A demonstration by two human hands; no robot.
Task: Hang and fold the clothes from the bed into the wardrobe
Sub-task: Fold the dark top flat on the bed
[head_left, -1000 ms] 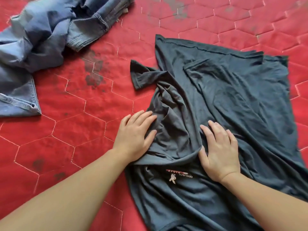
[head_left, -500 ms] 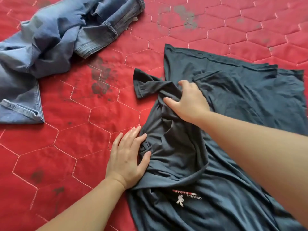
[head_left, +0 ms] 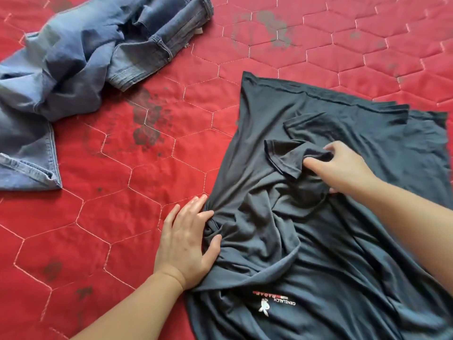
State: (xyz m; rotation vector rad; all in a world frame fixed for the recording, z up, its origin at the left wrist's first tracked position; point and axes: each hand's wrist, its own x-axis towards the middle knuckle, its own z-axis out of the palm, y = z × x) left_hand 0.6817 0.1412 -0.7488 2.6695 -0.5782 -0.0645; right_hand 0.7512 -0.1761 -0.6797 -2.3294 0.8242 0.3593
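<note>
1. Two garments lie on the red quilted bed (head_left: 122, 217) under my view, so I judge the bed itself first: its surface gives me a flat place to fold on, and I would keep the work here rather than lift anything yet.
2. Spread across the right half is the dark grey T-shirt (head_left: 367, 148), hem towards the far side, collar and printed label nearest me. It is rumpled through the middle, so the fold will only come out square if I flatten those creases before turning the side over.
3. Well apart at the upper left lie the blue jeans (head_left: 63, 60), crumpled and untouched; I would leave them until the shirt is done.
4. My left hand (head_left: 186, 244) lies flat, fingers straight, pressing the shirt's left edge to the bed. I would keep that anchor firm so the cloth cannot slide.
5. My right hand (head_left: 343, 168) pinches the sleeve (head_left: 284, 158), which lies turned in over the shirt's body. My advice: lay it flat with its edge along the side fold, then smooth outward.
</note>
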